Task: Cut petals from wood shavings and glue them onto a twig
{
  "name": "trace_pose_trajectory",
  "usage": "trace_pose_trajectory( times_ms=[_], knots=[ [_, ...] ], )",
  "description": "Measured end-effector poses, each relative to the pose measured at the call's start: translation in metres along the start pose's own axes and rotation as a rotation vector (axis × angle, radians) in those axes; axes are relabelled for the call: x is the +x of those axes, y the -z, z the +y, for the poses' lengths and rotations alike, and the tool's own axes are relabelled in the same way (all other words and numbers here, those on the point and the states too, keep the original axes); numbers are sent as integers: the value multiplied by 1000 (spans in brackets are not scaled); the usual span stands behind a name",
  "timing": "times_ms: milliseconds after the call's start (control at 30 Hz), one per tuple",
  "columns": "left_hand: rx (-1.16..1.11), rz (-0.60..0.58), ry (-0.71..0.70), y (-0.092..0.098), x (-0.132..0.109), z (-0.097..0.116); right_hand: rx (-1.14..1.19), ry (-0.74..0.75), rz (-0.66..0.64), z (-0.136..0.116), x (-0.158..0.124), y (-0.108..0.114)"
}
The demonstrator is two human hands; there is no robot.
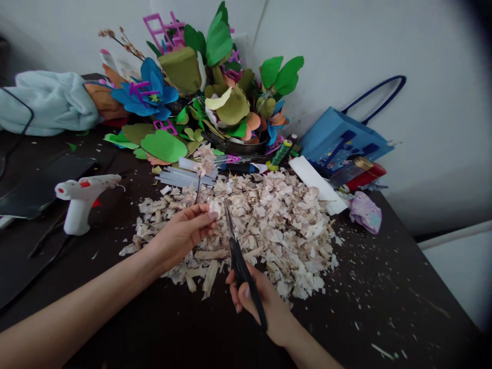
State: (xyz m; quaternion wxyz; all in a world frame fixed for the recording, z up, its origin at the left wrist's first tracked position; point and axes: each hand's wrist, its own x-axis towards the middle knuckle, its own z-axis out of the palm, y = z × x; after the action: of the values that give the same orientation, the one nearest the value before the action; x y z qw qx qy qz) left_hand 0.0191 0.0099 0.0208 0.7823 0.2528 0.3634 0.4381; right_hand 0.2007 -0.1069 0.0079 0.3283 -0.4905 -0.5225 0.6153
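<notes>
My left hand [184,233] pinches a small pale petal piece [214,207] together with a thin stem that rises to a small pale flower [203,163]. My right hand [265,302] is wrapped round the black handles of a pair of scissors [240,261]. The blades point up toward the petal piece and their tip almost touches it. Both hands hover over a wide heap of pale paper scraps [277,225] on the dark table [384,307].
A white glue gun [82,197] stands at the left. Glue sticks [184,177] lie behind the heap. Colourful paper flowers and leaves [215,97] fill a bowl at the back. A blue bag [338,141], a spool of green thread [282,152] and a light blue cloth [49,102] lie around.
</notes>
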Motion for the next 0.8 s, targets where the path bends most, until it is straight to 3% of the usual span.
trace_pose_trajectory(
  times_ms=[167,800],
  knots=[
    [8,-3,-8,0,0,1,121,-26,40,1,1,-2],
    [76,-77,48,4,1,1,7,-63,30,-5,-2,6]
  ],
)
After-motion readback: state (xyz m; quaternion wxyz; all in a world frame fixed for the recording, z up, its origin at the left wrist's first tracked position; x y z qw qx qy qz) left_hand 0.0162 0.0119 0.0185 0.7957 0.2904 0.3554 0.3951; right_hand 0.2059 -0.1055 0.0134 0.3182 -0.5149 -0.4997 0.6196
